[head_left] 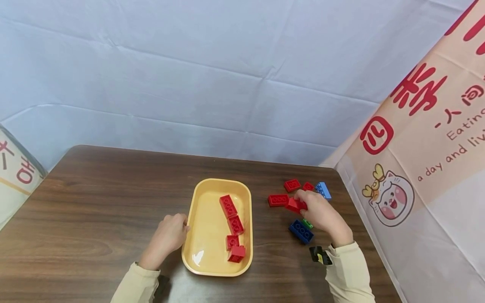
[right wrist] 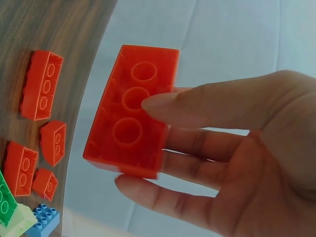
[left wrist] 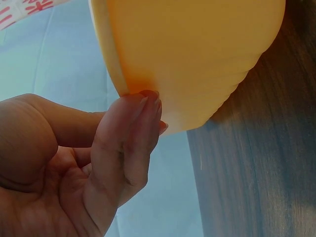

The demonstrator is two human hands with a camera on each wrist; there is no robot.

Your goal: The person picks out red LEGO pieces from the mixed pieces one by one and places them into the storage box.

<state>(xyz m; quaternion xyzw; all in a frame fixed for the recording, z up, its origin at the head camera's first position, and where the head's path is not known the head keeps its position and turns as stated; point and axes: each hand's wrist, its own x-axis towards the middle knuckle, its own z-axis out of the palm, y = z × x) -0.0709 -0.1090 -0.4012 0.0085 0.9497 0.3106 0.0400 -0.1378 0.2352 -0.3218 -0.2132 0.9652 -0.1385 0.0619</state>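
Note:
In the head view a yellow tray [head_left: 204, 252] lies on the table with several red bricks [head_left: 235, 225] along its right side. My left hand [head_left: 169, 235] pinches the tray's left rim; the left wrist view shows thumb and fingers [left wrist: 123, 143] closed on the edge of the tray [left wrist: 197, 54]. At the right, my right hand [head_left: 322, 212] holds a red brick [head_left: 294, 205]. Seen from the right wrist, that brick [right wrist: 129, 113] has its hollow underside showing, with the thumb of the right hand [right wrist: 222, 148] on it and the fingers behind.
Around the right hand lie more red bricks [head_left: 278, 200], a light blue brick [head_left: 323, 190], a dark blue brick [head_left: 301, 231] and a green brick [head_left: 307, 224]. A pale green brick [right wrist: 19, 220] shows in the right wrist view. Cloth [head_left: 170, 84] hangs behind the table.

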